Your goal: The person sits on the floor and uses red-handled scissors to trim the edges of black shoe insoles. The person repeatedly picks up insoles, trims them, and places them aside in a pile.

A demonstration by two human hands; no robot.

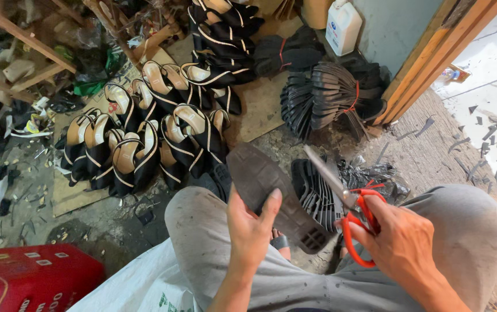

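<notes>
Shoemaking workshop: rows of unfinished black-and-tan sandals [144, 138] on floor, tied bundles of black soles [329, 95], offcuts [485, 133] scattered.

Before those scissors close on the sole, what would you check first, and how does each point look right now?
1. Sole held firmly: ok, the left hand wraps its lower end, thumb on the tread side.
2. Scissors in hand: ok, the right hand has fingers through the red handles.
3. Blades lined up with the sole's edge: cannot tell; they point up beside its right edge, but contact is unclear.
4. Left fingers clear of the blades: ok, they sit lower and to the left.
5. Blades open: cannot tell; they look nearly together.
6. Knees clear of the cut: ok, the work is held above the gap between them.
</notes>
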